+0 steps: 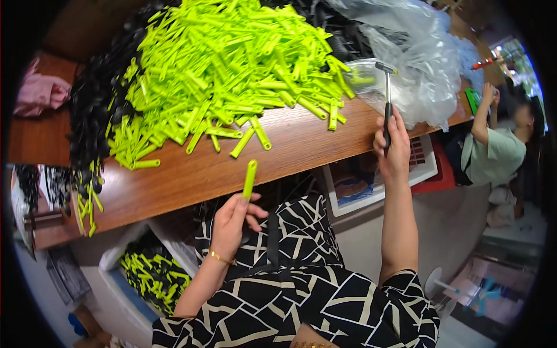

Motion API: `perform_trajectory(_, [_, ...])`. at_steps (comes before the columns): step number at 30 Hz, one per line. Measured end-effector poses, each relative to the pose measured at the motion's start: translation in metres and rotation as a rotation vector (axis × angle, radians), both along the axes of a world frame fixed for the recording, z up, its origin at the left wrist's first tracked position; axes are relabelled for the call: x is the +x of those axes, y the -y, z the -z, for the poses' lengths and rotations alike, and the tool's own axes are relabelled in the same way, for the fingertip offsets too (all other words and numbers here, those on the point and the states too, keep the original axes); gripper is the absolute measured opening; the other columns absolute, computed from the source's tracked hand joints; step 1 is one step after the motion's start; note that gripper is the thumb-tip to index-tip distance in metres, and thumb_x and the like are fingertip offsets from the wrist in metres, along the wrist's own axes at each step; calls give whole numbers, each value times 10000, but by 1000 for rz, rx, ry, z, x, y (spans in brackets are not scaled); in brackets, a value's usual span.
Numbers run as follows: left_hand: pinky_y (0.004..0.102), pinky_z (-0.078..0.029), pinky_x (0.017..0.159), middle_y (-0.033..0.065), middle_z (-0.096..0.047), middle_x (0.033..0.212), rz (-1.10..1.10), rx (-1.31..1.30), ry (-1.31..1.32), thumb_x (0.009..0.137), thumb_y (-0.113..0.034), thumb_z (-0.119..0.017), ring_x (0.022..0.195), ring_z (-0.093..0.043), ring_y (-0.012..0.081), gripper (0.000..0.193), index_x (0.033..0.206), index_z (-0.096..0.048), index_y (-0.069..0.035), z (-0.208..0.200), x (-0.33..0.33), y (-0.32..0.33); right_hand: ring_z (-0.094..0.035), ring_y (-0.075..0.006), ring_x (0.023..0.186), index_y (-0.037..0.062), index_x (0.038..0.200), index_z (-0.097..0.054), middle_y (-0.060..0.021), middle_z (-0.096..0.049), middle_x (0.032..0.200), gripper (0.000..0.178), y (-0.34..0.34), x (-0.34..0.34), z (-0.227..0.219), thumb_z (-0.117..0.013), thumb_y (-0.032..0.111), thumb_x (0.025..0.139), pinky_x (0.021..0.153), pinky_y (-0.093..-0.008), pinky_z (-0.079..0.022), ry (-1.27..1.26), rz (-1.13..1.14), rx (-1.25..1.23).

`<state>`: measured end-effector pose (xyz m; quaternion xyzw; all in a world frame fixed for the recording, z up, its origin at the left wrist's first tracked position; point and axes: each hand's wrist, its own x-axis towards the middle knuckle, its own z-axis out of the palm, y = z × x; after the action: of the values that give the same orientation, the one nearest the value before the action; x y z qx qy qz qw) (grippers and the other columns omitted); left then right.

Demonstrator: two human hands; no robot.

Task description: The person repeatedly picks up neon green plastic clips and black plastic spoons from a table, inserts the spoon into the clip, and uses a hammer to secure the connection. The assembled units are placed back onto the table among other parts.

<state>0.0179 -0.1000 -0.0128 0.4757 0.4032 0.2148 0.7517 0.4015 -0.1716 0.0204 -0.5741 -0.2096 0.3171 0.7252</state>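
Observation:
My left hand [231,223] pinches one flat lime-green plastic handle [250,178] between thumb and fingers, just off the table's near edge. It points upward and has a small hole at its far end. In my right hand [396,145] is a small hammer [389,90], gripped by its black handle, with its metal shaft and head raised. A big heap of matching lime-green handles [220,64] covers the table's far side. Black pieces [96,110] lie along the heap's left. Near the hammer head rests a clear plastic bag [426,64].
The brown wooden table [284,142] spans the view. Below it on the left, a container [110,255] holds green and black pieces. Under its right side sits a white tray [430,165]. Another person [490,151] is at the right; pink cloth [43,90] lies far left.

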Motion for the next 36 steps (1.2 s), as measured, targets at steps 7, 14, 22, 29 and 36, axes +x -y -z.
perform_trajectory(7, [300, -589, 813, 144, -777, 976, -143, 651, -621, 1039, -44, -548, 881, -754, 176, 247, 1249, -630, 57, 30, -153, 28, -659, -152, 706, 67, 1316, -692, -95, -722, 831, 358, -38, 62, 1, -667, 256, 1012, 648, -313, -507, 889, 18, -566])
perform_trajectory(14, [465, -513, 982, 190, -702, 1243, -454, 137, -1758, 886, -326, -784, 1158, -649, 396, 538, 1295, -628, -14, 161, -470, 92, -695, -306, 951, 86, 1039, -751, -121, -729, 972, 137, -87, 20, -7, -717, 145, 921, 835, -400, -543, 1315, -143, -379])
perform_trajectory(22, [454, -318, 1204, 218, -448, 1548, -717, 445, -1507, 947, -311, -724, 1430, -418, 389, 689, 1506, -461, -6, 155, -416, 34, -586, -316, 1184, 144, 1015, -774, -61, -674, 1187, 220, -68, 5, -22, -703, 48, 831, 1034, -444, -474, 1588, -459, -287])
perform_trajectory(29, [454, -239, 1232, 191, -437, 1564, -684, 1352, -897, 977, -38, -647, 1484, -359, 336, 434, 1403, -576, 1, -11, -199, -85, -610, -288, 1158, 105, 1010, -737, -43, -695, 1150, 166, -74, -11, 2, -776, 128, 851, 979, -424, -451, 1570, -265, -113])
perform_trajectory(36, [630, -112, 1236, 113, -531, 1493, 8, 1588, -823, 908, -83, -676, 1517, -312, 393, 383, 1291, -667, -104, -62, -47, -167, -697, -313, 918, 71, 1230, -708, -142, -738, 1024, 342, -87, -62, 12, -712, -14, 899, 819, -410, -531, 1385, -257, -53])
